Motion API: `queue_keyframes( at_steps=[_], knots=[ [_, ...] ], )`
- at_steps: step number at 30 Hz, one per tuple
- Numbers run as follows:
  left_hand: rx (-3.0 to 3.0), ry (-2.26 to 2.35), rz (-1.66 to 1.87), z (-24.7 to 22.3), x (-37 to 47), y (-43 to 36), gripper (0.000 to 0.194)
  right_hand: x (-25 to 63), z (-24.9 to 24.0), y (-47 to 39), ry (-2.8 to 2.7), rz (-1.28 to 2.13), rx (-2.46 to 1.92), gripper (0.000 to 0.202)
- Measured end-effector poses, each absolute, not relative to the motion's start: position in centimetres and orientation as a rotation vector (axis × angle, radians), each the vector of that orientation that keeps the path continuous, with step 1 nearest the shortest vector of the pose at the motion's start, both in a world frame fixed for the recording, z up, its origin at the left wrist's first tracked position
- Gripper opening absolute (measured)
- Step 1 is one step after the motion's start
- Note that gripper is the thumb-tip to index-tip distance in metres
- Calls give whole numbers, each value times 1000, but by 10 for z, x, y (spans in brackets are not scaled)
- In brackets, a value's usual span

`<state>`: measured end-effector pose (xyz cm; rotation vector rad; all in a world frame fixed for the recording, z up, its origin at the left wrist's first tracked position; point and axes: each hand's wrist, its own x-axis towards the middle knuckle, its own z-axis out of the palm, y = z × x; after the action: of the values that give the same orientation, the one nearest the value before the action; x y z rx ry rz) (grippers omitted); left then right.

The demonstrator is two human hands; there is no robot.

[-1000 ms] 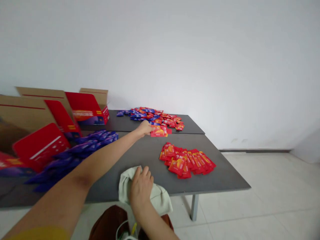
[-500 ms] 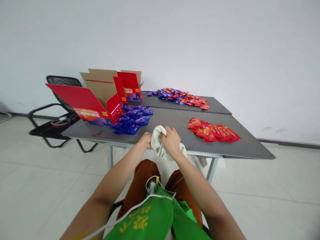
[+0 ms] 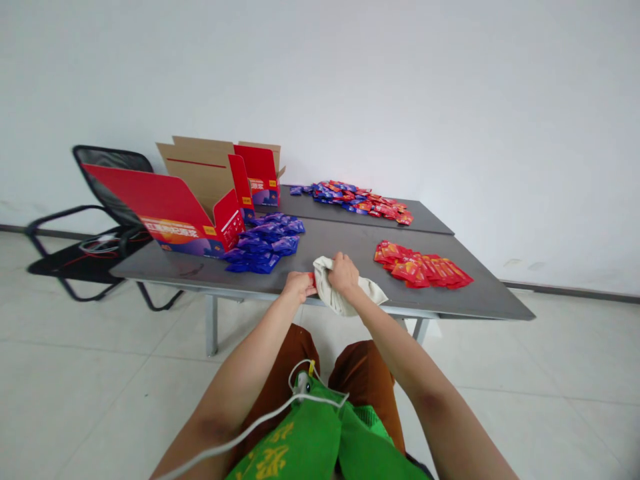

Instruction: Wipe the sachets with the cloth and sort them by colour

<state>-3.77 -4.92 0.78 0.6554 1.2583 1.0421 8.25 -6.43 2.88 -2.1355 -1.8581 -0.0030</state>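
My right hand (image 3: 343, 272) is closed on a white cloth (image 3: 335, 299), which is bunched at the table's front edge and hangs a little over it. Just left of the cloth, my left hand (image 3: 299, 285) grips a red sachet (image 3: 311, 283), mostly hidden by the fingers and the cloth. To the right lies a spread of red sachets (image 3: 420, 265) in overlapping rows. A pile of blue sachets (image 3: 267, 241) sits on the left, beside the open carton.
Open red cartons (image 3: 193, 223) stand at the left of the grey table (image 3: 340, 233), another carton (image 3: 260, 179) behind. Mixed red and blue sachets (image 3: 355, 197) lie at the back. A black chair (image 3: 95, 250) is on the left; a white cable (image 3: 250, 430) crosses my lap.
The right hand and cloth have shifted slightly right, and the cloth's loose end now spreads further right. A red sachet now shows at my left fingertips. The view has moved slightly.
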Motion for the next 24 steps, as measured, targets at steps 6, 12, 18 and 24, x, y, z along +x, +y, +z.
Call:
queue_keyframes(
  at_steps=[6, 12, 18, 24],
  knots=[
    [658, 1274, 1052, -1, -36, -51, 9, 74, 16, -66, -1930, -10, -1973, 27],
    [628, 1281, 972, 5, -41, -54, 17, 94, 29, -43, -1787, 135, -2055, 24],
    [654, 1292, 1052, 3, -38, -50, 5, 76, 15, -71, -1950, 156, -1800, 19],
    [578, 1261, 1055, 3, -39, -55, 9, 96, 16, -57, -1672, 3, -2096, 31]
  ],
)
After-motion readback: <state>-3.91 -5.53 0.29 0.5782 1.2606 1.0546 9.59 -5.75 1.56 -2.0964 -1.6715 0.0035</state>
